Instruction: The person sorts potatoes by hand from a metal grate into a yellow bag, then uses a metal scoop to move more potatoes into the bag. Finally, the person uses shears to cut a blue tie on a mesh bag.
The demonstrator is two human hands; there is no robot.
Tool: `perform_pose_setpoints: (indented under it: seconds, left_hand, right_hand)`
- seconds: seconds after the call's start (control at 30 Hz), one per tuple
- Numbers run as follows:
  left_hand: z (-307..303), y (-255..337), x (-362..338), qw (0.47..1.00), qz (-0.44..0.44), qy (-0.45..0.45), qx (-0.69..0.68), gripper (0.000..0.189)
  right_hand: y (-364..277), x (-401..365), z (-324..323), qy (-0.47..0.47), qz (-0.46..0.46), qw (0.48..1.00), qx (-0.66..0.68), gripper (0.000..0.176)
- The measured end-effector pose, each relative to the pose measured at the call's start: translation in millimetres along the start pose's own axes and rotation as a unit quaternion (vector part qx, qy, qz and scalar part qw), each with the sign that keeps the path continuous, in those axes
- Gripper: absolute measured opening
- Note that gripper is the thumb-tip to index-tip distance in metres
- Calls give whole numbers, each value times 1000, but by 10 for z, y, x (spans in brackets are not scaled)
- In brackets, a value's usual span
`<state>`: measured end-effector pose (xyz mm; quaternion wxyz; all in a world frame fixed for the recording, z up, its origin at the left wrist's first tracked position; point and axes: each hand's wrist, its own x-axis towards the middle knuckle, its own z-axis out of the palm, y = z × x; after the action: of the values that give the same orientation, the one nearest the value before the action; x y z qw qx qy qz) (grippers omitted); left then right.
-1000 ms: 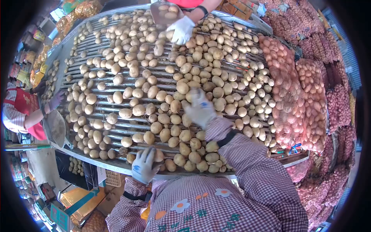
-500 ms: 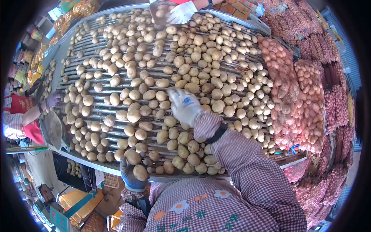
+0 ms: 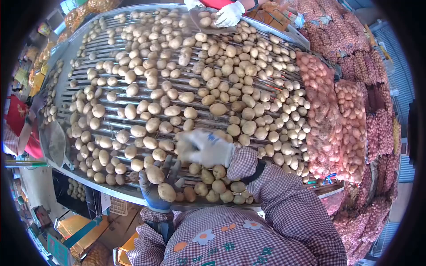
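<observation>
Drawn back since the earlier frame, the right hand [image 3: 205, 147] in its white glove now hovers low over the near rows of the table [image 3: 116, 190], closer to that table's near rim than before. It is motion-blurred, so whether its fingers [image 3: 186, 144] are curled on a potato or merely brushing the loose potatoes [image 3: 217, 108] beneath cannot be told. The left hand [image 3: 158, 184], in a dark glove, has kept its place at the table's near rim, palm up. Its fingers [image 3: 172, 165] are spread and point toward the table's middle, not closed round anything. Two potatoes [image 3: 155, 174] rest on the palm: one lies at the base of the fingers, the other toward the wrist, at the rim itself. Loose potatoes cover the table's rollers from near rim to far rim. At the far rim a co-worker's hand [image 3: 230, 13] in a white glove rests against a scoop [image 3: 205, 18] filled with potatoes. At the table's left end a person in a red apron [image 3: 15, 119] stands by a second scoop [image 3: 55, 142]. Net sacks [image 3: 326, 115] of potatoes are stacked along the table's right side.
</observation>
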<state>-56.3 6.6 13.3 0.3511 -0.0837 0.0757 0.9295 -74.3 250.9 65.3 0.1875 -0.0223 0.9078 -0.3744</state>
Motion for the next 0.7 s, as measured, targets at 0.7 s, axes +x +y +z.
perform_pose_setpoints:
  seconds: [0.7]
  left_hand:
    - [-341,-203,-123,966,37,95,238,74]
  right_hand:
    - [368,-598,120,43,36,998,-9,53]
